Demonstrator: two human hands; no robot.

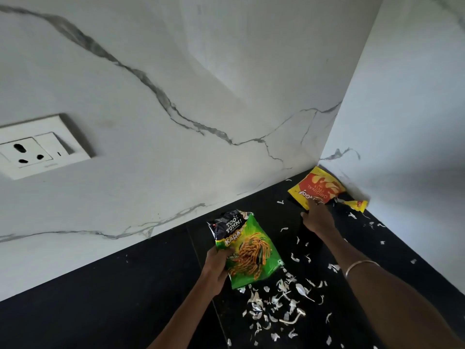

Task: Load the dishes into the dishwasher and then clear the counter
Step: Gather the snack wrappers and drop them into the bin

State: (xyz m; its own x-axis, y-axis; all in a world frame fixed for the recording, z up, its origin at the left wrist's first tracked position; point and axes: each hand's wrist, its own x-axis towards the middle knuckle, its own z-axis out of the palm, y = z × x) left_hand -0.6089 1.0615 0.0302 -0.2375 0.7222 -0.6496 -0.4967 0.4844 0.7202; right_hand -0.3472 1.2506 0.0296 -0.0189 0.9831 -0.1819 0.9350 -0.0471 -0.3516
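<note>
A green and black snack packet (249, 250) is held just above the black counter (125, 293) by my left hand (217, 267), whose fingers curl round its lower left edge. A yellow and red chips packet (317, 188) lies in the far corner of the counter against the walls. My right hand (317, 217) reaches out to it, and its fingertips touch the packet's near edge. Whether those fingers pinch the packet is hard to make out.
Several white garlic peels (281, 295) are scattered over the counter, thickest in front of the green packet. A white marbled wall (201, 96) backs the counter, another closes it on the right. A wall socket (37, 149) sits at the left.
</note>
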